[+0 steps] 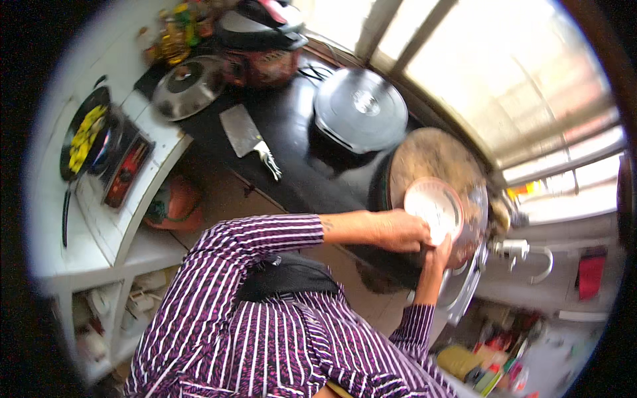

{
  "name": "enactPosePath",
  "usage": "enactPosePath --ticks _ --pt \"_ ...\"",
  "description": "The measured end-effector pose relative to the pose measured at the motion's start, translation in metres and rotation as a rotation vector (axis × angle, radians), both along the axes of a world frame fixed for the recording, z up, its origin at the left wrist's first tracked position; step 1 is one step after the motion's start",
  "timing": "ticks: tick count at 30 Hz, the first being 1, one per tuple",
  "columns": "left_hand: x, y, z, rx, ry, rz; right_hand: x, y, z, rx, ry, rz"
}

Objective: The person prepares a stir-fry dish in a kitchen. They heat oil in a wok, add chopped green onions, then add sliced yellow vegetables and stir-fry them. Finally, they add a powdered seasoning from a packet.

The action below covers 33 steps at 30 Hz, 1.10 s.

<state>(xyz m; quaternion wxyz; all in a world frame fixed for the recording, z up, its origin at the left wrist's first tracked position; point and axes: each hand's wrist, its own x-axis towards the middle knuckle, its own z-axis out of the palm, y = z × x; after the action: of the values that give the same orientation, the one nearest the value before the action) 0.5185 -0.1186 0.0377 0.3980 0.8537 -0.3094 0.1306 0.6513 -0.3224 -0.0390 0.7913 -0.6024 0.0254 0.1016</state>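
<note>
A white bowl with a pinkish rim (pixel 434 209) is held above the round wooden chopping board (pixel 423 154). My left hand (pixel 404 231) reaches across from the left, its fingers curled at the bowl's near edge; whether it pinches anything inside is hard to tell. Coming up from below, my right hand (pixel 438 251) grips the near right rim, and the two hands almost meet. Blur hides the bowl's contents. A cleaver with a pale handle (pixel 241 132) lies on the black countertop (pixel 293 184), left of the hands.
A large lidded pan (pixel 362 107) stands behind the cleaver, near the window. At left, a wok with yellow food pieces (pixel 84 139) sits on a cooker (pixel 128 171). A metal lid (pixel 188 89) and an electric cooker (pixel 261 49) are further back. A white faucet (pixel 512 248) is at right.
</note>
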Motion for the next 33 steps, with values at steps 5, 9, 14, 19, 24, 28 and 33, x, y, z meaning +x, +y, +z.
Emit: enactPosePath --ticks 5,9,14,19,24,28,33 --pt "0.024 -0.022 -0.022 -0.175 0.035 -0.001 0.031 -0.063 -0.02 -0.003 0.061 0.179" --pt "0.034 -0.017 -0.026 -0.188 -0.136 -0.02 0.04 -0.069 -0.027 -0.252 -0.042 -0.048" --pt "0.028 0.021 -0.022 -0.171 -0.093 0.09 0.068 -0.026 -0.038 -0.503 -0.22 -0.105" --pt "0.024 0.071 -0.034 -0.011 0.049 0.208 0.092 0.004 -0.047 -0.825 -0.65 -0.263" --pt "-0.008 0.138 -0.05 0.038 0.109 0.438 0.064 0.102 -0.035 -0.536 -0.69 0.068" --pt "-0.065 0.186 -0.057 -0.005 0.129 0.595 -0.017 0.218 -0.007 -0.189 -0.514 0.561" --pt "-0.164 0.213 -0.053 -0.073 0.228 0.915 -0.116 0.332 0.056 0.001 -0.751 1.11"
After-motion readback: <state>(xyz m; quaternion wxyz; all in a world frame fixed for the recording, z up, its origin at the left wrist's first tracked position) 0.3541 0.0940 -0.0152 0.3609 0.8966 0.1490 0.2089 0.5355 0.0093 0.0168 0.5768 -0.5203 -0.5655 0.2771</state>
